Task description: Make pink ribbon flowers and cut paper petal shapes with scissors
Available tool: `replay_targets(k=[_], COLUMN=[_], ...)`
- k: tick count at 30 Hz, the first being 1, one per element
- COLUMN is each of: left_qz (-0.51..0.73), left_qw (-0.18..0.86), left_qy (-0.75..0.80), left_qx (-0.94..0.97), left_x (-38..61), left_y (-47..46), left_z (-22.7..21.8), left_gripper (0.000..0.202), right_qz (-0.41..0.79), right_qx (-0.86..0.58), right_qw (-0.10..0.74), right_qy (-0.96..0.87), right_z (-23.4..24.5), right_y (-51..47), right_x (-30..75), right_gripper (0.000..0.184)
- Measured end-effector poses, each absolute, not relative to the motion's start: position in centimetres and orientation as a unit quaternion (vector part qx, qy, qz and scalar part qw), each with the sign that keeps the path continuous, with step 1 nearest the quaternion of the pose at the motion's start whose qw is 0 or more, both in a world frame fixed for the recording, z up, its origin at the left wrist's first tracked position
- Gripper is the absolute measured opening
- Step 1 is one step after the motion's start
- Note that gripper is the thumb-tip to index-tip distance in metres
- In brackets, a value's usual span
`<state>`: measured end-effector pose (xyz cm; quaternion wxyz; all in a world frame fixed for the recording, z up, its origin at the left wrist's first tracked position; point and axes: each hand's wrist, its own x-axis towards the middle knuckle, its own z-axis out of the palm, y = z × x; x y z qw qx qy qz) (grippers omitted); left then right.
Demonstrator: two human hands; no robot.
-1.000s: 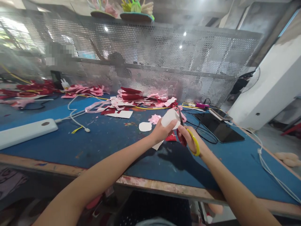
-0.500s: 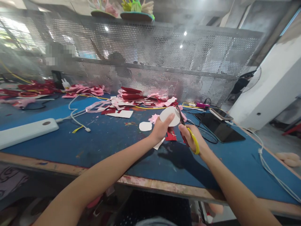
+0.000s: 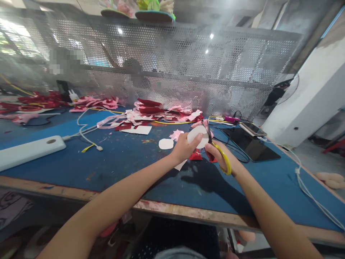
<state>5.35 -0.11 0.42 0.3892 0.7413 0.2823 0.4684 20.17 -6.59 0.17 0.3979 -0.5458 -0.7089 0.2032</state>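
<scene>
My left hand (image 3: 183,147) pinches a rounded white piece (image 3: 196,135), thumb on its face, above the blue table. Whether the piece is paper or fabric I cannot tell. In my right hand (image 3: 221,155) is a pair of scissors (image 3: 225,163) with yellow handles; the dark blades point up and lie at the right edge of the white piece. Left of my hands, another rounded white piece (image 3: 166,144) rests flat on the table. Behind my left hand is a pink jagged-edged piece (image 3: 176,135). Red scraps (image 3: 196,155) and a white scrap (image 3: 180,165) lie underneath.
Red, pink and white pieces (image 3: 151,110) are heaped along the perforated metal screen (image 3: 172,57). A white power strip (image 3: 29,151) and cables lie at left. On the right are a black tablet (image 3: 252,145), a phone (image 3: 252,129) and a white cable (image 3: 309,194).
The white piece has turned and shifted slightly right and down in my left hand. My right hand and the scissors have also moved a little to the right.
</scene>
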Motion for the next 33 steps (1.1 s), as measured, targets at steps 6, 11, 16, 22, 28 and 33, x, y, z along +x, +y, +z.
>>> replay_targets(k=[6,11,16,22,28,33], left_qz=[0.506,0.507,0.505,0.506,0.493,0.492], left_qw=[0.452,0.412,0.358,0.404,0.468,0.495], left_qy=[0.264,0.266,0.28,0.265,0.246,0.238], left_qx=[0.686,0.709,0.733,0.715,0.691,0.676], left_x=[5.6,5.4,5.3,5.4,5.2,5.2], left_y=[0.0,0.4,0.6,0.2,0.3,0.7], left_z=[0.7,0.6,0.3,0.7,1.3,1.2], left_gripper=[0.033,0.035,0.039,0.033,0.03,0.03], right_qz=[0.206,0.19,0.145,0.132,0.103,0.122], right_qx=[-0.541,-0.571,-0.614,-0.626,-0.618,-0.641], right_qw=[0.406,0.377,0.347,0.345,0.341,0.34], right_qy=[-0.707,-0.704,-0.694,-0.687,-0.701,-0.677], right_z=[0.1,0.4,0.3,0.4,0.7,0.3], right_y=[-6.6,-6.7,-6.7,-6.8,-6.8,-6.6], right_x=[20.1,20.0,19.9,19.7,20.0,19.7], right_gripper=[0.05,0.051,0.051,0.054,0.059,0.06])
